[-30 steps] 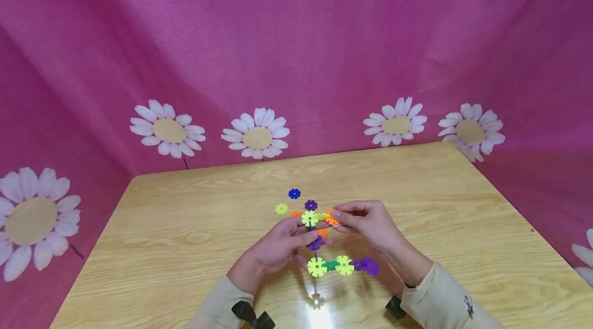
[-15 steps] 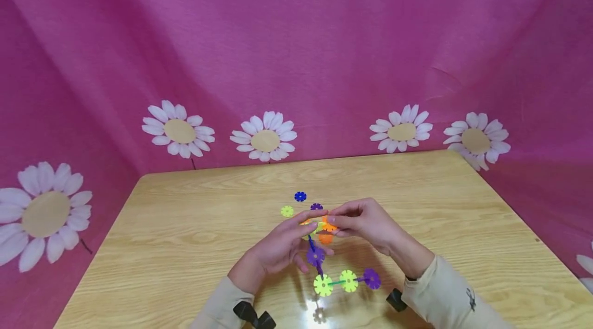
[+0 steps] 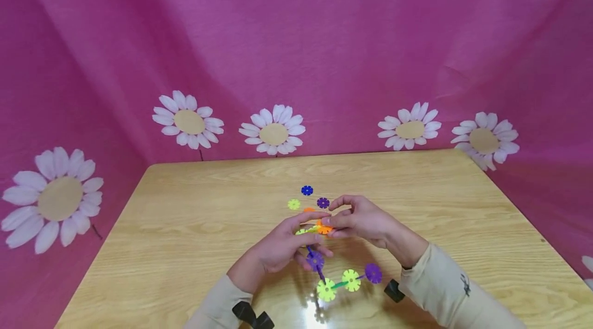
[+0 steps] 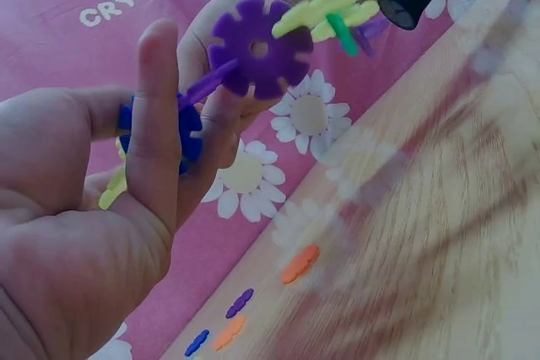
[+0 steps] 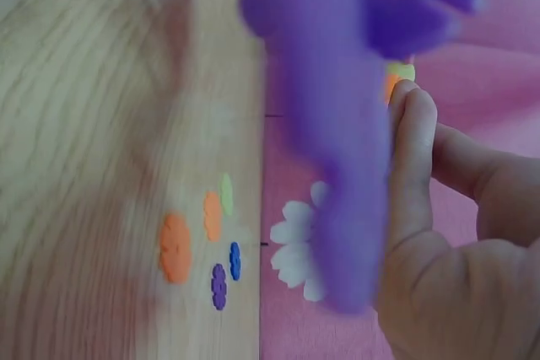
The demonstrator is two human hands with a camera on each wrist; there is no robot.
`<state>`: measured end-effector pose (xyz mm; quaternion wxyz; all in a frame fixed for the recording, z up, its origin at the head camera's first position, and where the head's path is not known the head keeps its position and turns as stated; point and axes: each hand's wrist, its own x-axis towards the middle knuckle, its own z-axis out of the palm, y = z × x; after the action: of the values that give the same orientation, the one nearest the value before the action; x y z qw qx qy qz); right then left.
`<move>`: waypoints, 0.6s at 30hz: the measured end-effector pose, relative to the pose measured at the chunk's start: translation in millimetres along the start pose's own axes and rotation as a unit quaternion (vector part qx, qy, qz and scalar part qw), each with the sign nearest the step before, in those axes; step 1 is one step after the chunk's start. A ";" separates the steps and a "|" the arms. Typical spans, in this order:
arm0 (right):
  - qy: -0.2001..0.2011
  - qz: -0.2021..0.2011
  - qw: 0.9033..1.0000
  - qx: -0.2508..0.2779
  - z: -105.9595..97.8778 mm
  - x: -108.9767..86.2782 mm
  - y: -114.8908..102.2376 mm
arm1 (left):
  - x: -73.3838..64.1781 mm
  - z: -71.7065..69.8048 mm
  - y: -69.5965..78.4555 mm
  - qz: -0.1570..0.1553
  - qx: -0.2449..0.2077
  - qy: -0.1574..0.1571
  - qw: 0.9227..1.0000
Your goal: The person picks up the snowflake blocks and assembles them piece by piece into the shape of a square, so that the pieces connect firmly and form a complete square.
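Observation:
A chain of notched, flower-shaped plastic discs hangs between the hands above the table. My left hand [image 3: 287, 241] grips its upper part; in the left wrist view a blue disc [image 4: 191, 134] sits between the fingers. My right hand [image 3: 366, 221] pinches an orange disc [image 3: 324, 228], which meets a yellow-green disc [image 3: 302, 234] partly covered by left fingers. Below, a purple disc [image 3: 315, 261] leads down to a yellow-green disc [image 3: 326, 290]. From there a green disc [image 3: 340, 284], seen edge-on, links to another yellow-green disc [image 3: 351, 280] and a purple end disc [image 3: 373, 273].
Loose discs lie on the wooden table [image 3: 222, 200] beyond the hands: blue [image 3: 307, 190], purple [image 3: 323, 203], yellow-green [image 3: 294, 204] and orange [image 5: 175, 248] ones. A pink curtain [image 3: 324, 61] with printed daisies stands behind the table.
The chain's lower end has dropped and tilted, and the orange disc has shifted closer to the left hand. Left fingers now cover more of the upper yellow-green disc. The head view has shifted slightly.

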<state>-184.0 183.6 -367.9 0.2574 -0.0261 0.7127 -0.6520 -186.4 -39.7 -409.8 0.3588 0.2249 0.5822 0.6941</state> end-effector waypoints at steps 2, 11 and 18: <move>-0.001 -0.003 1.000 0.001 1.7 1.8 0.3 | 0.3 -1.4 -0.3 -0.001 -0.003 0.003 1.000; 0.015 -0.013 1.000 -0.016 5.0 3.8 -1.1 | -3.8 -6.1 3.6 -0.011 -0.001 0.001 1.000; 0.071 -0.023 0.996 -0.055 -11.8 11.0 -3.2 | -6.0 -9.0 5.2 -0.021 0.013 -0.001 1.000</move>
<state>-199.2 189.8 -368.4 0.1892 -0.0106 0.7629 -0.6181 -190.3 -50.4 -406.1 0.3712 0.2180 0.5955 0.6783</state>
